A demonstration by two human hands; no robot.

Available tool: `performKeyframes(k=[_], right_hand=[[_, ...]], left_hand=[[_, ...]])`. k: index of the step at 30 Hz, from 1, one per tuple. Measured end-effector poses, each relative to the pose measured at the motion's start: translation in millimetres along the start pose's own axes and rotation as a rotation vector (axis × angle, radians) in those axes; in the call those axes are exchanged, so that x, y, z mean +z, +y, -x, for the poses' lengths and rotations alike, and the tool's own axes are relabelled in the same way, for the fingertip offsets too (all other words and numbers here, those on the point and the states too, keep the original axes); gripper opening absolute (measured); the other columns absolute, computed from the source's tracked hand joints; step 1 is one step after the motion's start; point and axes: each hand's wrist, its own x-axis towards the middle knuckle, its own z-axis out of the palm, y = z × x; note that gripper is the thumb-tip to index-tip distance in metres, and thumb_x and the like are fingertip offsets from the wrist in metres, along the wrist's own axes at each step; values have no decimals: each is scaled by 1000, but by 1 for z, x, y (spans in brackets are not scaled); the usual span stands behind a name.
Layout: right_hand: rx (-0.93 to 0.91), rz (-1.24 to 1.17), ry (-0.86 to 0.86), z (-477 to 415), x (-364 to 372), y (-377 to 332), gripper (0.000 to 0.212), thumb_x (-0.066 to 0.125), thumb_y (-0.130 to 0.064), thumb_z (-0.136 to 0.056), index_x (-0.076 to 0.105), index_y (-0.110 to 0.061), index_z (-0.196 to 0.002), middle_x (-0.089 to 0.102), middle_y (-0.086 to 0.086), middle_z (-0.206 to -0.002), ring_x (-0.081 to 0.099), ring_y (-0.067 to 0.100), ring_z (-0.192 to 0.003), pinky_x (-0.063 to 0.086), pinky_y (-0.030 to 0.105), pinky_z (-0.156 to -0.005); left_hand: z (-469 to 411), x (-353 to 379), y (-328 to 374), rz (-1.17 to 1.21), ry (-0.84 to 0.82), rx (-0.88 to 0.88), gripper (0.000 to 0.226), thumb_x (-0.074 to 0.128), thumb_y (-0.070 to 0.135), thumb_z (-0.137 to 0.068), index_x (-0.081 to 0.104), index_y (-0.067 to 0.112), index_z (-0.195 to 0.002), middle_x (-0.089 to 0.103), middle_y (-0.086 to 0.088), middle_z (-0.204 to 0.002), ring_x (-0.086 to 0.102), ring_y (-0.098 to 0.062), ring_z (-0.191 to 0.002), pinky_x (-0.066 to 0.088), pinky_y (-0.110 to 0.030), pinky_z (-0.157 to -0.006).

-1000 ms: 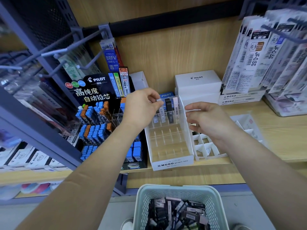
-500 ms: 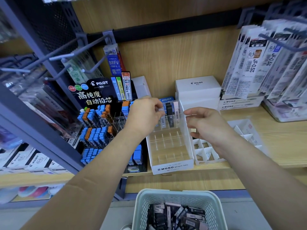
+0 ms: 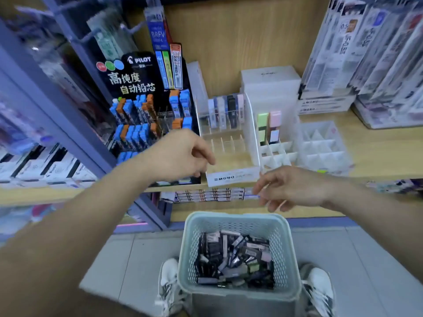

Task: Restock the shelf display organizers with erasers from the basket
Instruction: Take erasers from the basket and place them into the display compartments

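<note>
Erasers lie heaped in the basket on the floor, a few stand at the back of the organizer, while left hand and right hand hover loose-fingered and empty near its front.

Open basket top; organizer front slots free.

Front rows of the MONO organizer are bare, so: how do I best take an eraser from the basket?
Come straight down into the basket through its open top; its walls shut off every side. The erasers lie loose and mostly flat, so take an uppermost one, pinching its two long edges across the narrow width.
</note>
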Motion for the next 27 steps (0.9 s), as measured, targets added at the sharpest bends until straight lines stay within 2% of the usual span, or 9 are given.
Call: performKeyframes(k=[4, 10, 12, 15, 18, 20, 21, 23, 27], right_hand=[[186, 126, -113, -23, 41, 57, 12, 57, -12, -94, 63, -18, -102, 68, 4, -92, 64, 13, -71, 51, 22, -60], [332, -40, 44, -79, 120, 134, 22, 50, -4, -95, 59, 1, -114, 51, 13, -85, 45, 23, -70, 35, 27, -58], [300, 3, 83, -99, 136, 153, 34, 52, -8, -95, 54, 0, -128, 60, 15, -99, 55, 24, -74, 43, 25, -60], [307, -14, 104, -122, 148, 178, 51, 54, -11, -97, 37, -11, -145, 51, 14, -138, 62, 29, -105, 50, 33, -78], [297, 31, 37, -140, 162, 200, 70, 57, -11, -94, 20, -19, -153, 44, 12, -147, 61, 15, -76, 48, 25, -60], [291, 167, -12, -148, 179, 216, 84, 64, -20, -90, 11, -27, -154, 35, 12, -152, 56, 25, -113, 47, 37, -94], [279, 272, -28, -152, 189, 225, 87, 66, -27, -87, 8, -32, -153, 28, 10, -155, 40, 32, -132, 35, 46, -108], [226, 436, -53, -157, 208, 238, 88, 65, -42, -82, 5, -44, -147, 24, 4, -156, 21, 38, -142, 23, 58, -109], [136, 605, -68, -160, 210, 244, 73, 67, -48, -79, 26, -44, -139, 38, 4, -141, 34, 36, -129, 35, 50, -98]], left_hand=[[5, 85, -42, -108, -194, -67, 25, 55, 3, -86, 75, 17, -95, 64, 17, -75, 58, 5, -67, 46, -12, -68], [9, 212, -105, -201, -456, -231, 35, 47, 1, -90, 65, 12, -117, 63, -11, -121, 58, -28, -111, 49, -33, -92], [10, 240, -118, -197, -457, -291, 34, 47, 2, -88, 65, 11, -116, 63, -12, -119, 57, -31, -112, 49, -35, -93], [12, 275, -128, -205, -477, -354, 36, 48, 6, -88, 60, 11, -121, 63, -13, -119, 58, -32, -112, 50, -38, -92], [9, 300, -135, -190, -525, -360, 42, 50, 3, -88, 47, 5, -130, 52, -17, -131, 53, -32, -118, 47, -36, -95], [6, 310, -139, -173, -527, -381, 65, 53, 4, -87, 27, 9, -146, 27, -16, -152, 39, -32, -134, 39, -37, -106], [3, 314, -140, -182, -539, -383, 75, 55, 6, -87, 16, 14, -150, 14, -15, -157, 33, -33, -137, 37, -38, -108], [0, 322, -143, -234, -572, -362, 83, 60, 13, -87, 8, 26, -151, 6, -12, -159, 31, -36, -136, 37, -42, -108], [-5, 318, -145, -405, -642, -253, 80, 61, 1, -83, 24, 38, -144, 18, -14, -150, 31, -37, -131, 41, -48, -103]])
